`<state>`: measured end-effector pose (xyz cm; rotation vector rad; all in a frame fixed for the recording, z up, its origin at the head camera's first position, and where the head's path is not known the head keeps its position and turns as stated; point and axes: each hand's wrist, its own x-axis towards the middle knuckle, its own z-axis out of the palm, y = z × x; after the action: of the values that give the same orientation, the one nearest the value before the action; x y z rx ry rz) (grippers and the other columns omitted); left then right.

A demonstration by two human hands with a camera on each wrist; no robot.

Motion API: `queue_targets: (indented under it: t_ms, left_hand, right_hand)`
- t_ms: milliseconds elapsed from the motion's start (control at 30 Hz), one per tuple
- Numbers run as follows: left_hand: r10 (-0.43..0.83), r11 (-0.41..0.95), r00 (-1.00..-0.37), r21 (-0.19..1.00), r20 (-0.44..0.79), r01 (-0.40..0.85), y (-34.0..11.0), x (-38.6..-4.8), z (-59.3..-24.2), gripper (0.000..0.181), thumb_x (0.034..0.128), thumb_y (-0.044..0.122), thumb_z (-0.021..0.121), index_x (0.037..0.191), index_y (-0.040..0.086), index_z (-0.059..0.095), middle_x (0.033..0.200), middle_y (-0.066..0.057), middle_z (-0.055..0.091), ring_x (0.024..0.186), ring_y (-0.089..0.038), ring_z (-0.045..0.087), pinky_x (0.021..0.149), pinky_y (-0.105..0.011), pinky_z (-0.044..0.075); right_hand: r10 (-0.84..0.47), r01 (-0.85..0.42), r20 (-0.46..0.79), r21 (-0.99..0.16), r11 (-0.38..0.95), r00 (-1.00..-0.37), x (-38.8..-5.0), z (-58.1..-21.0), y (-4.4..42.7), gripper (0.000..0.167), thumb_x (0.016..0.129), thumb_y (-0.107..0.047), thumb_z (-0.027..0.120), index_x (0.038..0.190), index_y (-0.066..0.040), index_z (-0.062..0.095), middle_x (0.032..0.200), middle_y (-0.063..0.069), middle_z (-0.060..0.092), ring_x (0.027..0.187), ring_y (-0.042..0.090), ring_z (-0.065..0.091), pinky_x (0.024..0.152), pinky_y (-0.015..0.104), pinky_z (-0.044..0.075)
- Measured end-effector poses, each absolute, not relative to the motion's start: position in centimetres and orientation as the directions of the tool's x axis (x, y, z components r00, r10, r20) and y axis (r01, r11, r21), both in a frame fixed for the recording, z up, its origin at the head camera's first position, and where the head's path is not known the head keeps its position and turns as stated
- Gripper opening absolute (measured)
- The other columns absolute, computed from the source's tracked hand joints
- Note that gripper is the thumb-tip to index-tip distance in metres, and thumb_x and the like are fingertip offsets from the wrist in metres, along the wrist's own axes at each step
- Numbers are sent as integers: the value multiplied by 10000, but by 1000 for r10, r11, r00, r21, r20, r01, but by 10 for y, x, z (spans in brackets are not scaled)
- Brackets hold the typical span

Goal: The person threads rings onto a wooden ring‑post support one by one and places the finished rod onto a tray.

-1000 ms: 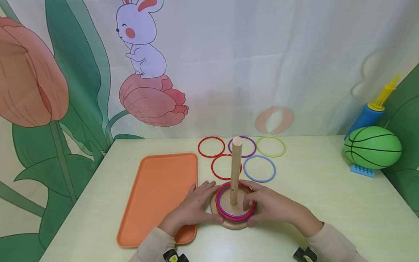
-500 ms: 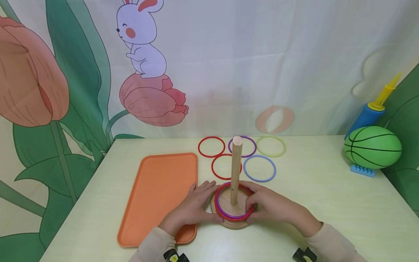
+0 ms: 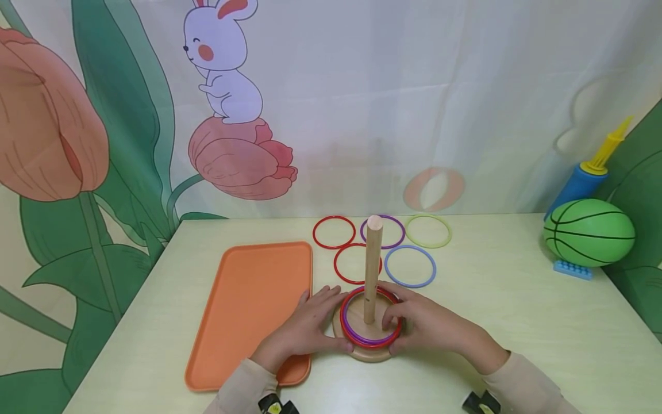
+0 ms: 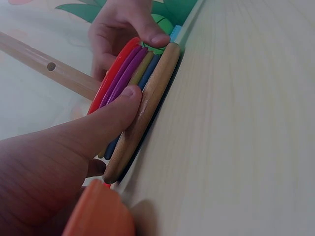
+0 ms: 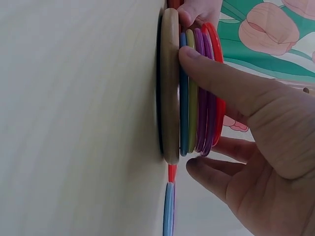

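Observation:
A wooden ring-toss stand, with an upright peg (image 3: 372,270) and a round base (image 3: 372,357), stands before me. Stacked around the peg is a pile of thin rings (image 5: 202,123), red on top, then purple, yellow-green and blue nearest the base. My left hand (image 3: 310,328) holds the stand's left side, its thumb on the edge of the base and lower rings. From the right, my right hand (image 3: 431,322) grips the rings. Its thumb lies across their edge in the right wrist view, and its index finger bends inside the top ring. Some fingertips are hidden.
Behind the stand lie two red rings, one near a purple ring, a yellow-green ring (image 3: 428,247) and a blue ring (image 3: 410,286). An orange tray (image 3: 248,316) is at left. At far right sit a green ball (image 3: 589,233), a blue block (image 3: 572,270) and a blue-yellow pump (image 3: 579,184).
The top rings have shifted slightly on the peg, first left, then a little back right. My right index finger has moved slightly within the ring. My left hand has stayed put.

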<state>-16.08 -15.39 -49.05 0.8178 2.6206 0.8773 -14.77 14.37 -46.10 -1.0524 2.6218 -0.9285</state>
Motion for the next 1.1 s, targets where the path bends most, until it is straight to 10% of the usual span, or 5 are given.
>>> queue_targets:
  t_ms: [567,800,1100]
  left_hand:
    - [592,655,-804,613,-53,442,-155,-160,-491,1032,792,625,862,1626,199,429,1710,-100,329,1605,-352,202,1269,-646,0]
    - [589,662,-805,612,-67,433,-155,-161,-492,1040,790,640,855,1633,215,418,1718,-76,314,1613,-322,184,1275,-622,-19]
    - [596,652,-801,614,-54,444,-155,-161,-493,1035,798,616,862,1628,180,423,1711,-111,324,1607,-352,196,1270,-644,-5]
  right_hand:
    - [-627,-482,10,-648,589,-779,-152,-447,162,980,648,-138,1015,1497,-105,527,1642,229,363,1488,460,391,1157,639,397]
    - [-514,-415,31,-632,654,-857,-168,-444,192,856,799,-216,939,1506,-19,499,1579,254,450,1475,470,398,1165,657,367]
    - [-384,-282,-48,-596,752,-922,-183,-463,218,877,909,-430,833,1595,-65,428,1650,409,170,1489,633,219,1122,794,284]
